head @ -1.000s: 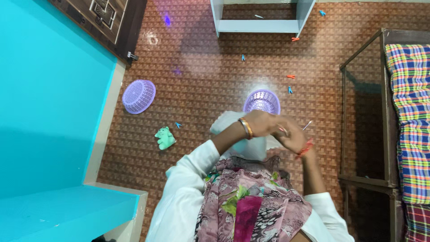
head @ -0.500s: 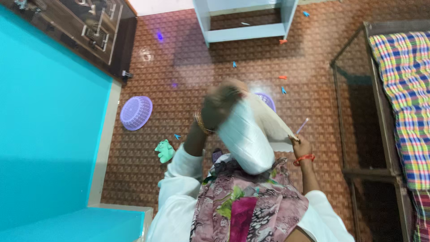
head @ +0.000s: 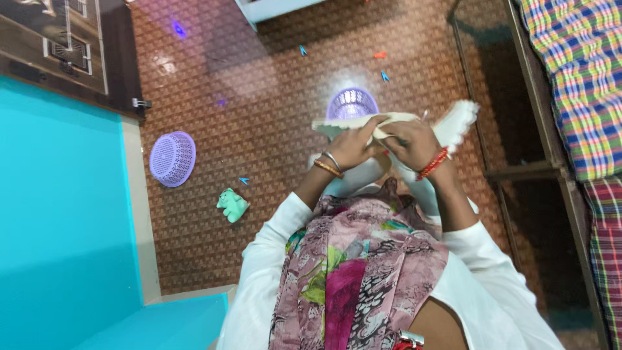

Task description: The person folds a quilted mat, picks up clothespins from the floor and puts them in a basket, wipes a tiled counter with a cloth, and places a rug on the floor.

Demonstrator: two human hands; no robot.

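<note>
Holding white cloth (head: 453, 120) crosswise, both hands' grip

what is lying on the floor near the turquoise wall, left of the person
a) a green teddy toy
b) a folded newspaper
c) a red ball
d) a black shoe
a: a small green teddy toy lies on the patterned brown floor beside the turquoise wall, with a purple basket a little further up; no ball, shoe or newspaper shows.
</note>
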